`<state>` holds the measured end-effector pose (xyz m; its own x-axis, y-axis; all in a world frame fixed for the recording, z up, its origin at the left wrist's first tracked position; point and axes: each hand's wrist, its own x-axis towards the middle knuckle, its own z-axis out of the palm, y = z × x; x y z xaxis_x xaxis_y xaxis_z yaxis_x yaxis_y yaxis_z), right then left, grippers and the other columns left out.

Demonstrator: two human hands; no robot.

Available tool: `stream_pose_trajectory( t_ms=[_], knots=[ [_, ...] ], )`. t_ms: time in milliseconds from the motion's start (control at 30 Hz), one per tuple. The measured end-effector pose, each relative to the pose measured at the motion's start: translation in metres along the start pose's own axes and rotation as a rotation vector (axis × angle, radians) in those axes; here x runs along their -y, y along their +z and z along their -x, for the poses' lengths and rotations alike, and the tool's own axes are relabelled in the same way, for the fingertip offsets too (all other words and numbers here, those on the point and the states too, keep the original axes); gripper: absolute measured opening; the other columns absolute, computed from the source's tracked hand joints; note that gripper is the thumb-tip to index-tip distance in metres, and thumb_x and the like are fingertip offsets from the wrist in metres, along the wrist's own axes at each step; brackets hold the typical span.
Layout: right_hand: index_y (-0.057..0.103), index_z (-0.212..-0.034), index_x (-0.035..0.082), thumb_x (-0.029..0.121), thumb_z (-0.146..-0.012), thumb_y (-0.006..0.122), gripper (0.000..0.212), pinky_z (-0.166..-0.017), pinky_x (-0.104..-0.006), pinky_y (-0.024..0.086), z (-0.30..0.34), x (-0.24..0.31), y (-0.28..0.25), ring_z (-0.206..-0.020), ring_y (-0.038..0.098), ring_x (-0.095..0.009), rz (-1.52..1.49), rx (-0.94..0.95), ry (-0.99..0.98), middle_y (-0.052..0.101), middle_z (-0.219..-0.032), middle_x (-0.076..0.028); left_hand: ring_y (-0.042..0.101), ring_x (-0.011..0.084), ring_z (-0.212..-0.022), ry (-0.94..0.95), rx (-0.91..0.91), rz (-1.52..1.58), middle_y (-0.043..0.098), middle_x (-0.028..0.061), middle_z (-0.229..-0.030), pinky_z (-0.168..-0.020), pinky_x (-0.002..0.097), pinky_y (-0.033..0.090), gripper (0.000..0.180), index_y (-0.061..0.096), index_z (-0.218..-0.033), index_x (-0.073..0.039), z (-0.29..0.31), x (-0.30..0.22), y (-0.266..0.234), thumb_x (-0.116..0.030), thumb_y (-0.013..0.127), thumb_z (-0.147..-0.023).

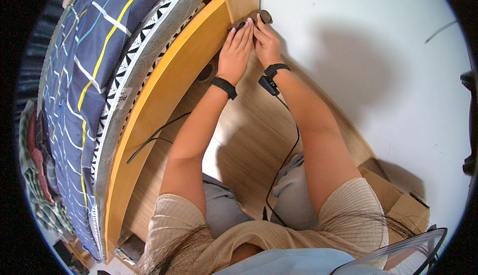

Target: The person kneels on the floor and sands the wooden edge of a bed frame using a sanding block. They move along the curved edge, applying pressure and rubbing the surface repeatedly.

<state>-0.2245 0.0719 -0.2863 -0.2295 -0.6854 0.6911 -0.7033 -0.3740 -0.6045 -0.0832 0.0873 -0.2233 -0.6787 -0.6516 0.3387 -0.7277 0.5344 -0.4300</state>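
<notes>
A bunched dark brown cloth (266, 17) lies against the wooden panel at the top, in the corner beside the white wall. My left hand (236, 56) reaches up to it with the fingers stretched out and laid flat on its lower left part. Right beside it, my right hand (268, 46) has its fingers bent over the cloth, and the fingertips of both hands nearly meet. The fingers and palms hide much of the cloth. Each wrist wears a black strap; the right one carries a small black device (269, 84) with a cable.
On the left stands a bed with a wooden side rail (164, 83), a grey mattress (142, 58) and a blue checked cover (79, 75). A black cable (154, 139) sticks out by the rail. A white wall (358, 41) rises on the right, with a cardboard box (406, 210) at its foot.
</notes>
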Motion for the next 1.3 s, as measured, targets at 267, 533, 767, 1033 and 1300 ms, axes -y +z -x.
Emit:
stream_pose_trajectory(
  t_ms=[267, 533, 767, 1033, 1300],
  knots=[
    [0.071, -0.125, 0.009, -0.008, -0.088, 0.062, 0.042, -0.102, -0.0404, 0.054, 0.027, -0.019, -0.002, -0.122, 0.064, -0.034, -0.028, 0.199, 0.100, 0.054, -0.151, -0.012, 0.023, 0.0163, -0.156, 0.068, 0.098, -0.067, 0.027, 0.0051, -0.170, -0.129, 0.0384, 0.013, 0.071, 0.029, -0.161, -0.004, 0.018, -0.009, 0.021, -0.019, 0.050, -0.095],
    [0.071, -0.125, 0.009, -0.009, -0.088, 0.062, 0.042, -0.103, -0.0404, 0.053, 0.049, -0.027, 0.007, -0.125, 0.063, -0.034, -0.101, 0.210, 0.230, 0.056, -0.149, -0.013, 0.022, 0.0160, -0.157, 0.103, 0.146, -0.075, 0.025, 0.0054, -0.171, -0.129, 0.0383, 0.012, 0.073, 0.027, -0.162, -0.003, 0.027, -0.020, 0.045, -0.020, 0.050, -0.095],
    [0.075, -0.120, 0.009, -0.011, -0.086, 0.063, 0.041, -0.104, -0.0382, 0.053, 0.057, -0.018, 0.027, -0.124, 0.064, -0.032, -0.203, 0.037, 0.460, 0.061, -0.144, -0.012, 0.021, 0.0149, -0.157, 0.118, 0.176, -0.089, 0.022, 0.0042, -0.172, -0.129, 0.0381, 0.011, 0.073, 0.026, -0.163, -0.006, 0.029, -0.023, 0.056, -0.023, 0.049, -0.096],
    [0.061, -0.127, 0.001, -0.006, -0.080, 0.071, 0.048, -0.093, -0.0358, 0.052, 0.058, -0.032, 0.048, -0.107, 0.062, -0.026, -0.150, -0.066, 0.873, 0.060, -0.127, -0.016, 0.022, 0.0148, -0.156, 0.159, 0.225, -0.178, 0.020, 0.0048, -0.173, -0.129, 0.0377, 0.011, 0.077, 0.024, -0.163, -0.005, 0.028, -0.021, 0.050, -0.023, 0.053, -0.094],
    [0.051, -0.145, 0.007, 0.015, -0.094, 0.069, 0.055, -0.101, -0.0396, 0.047, 0.041, -0.039, 0.037, -0.120, 0.055, -0.025, -1.005, -0.176, 1.371, 0.056, -0.133, -0.010, 0.020, 0.0163, -0.157, 0.175, 0.293, -0.153, 0.021, 0.0058, -0.172, -0.129, 0.0395, 0.010, 0.075, 0.026, -0.163, -0.006, 0.033, -0.026, 0.056, -0.022, 0.052, -0.095]
  ],
)
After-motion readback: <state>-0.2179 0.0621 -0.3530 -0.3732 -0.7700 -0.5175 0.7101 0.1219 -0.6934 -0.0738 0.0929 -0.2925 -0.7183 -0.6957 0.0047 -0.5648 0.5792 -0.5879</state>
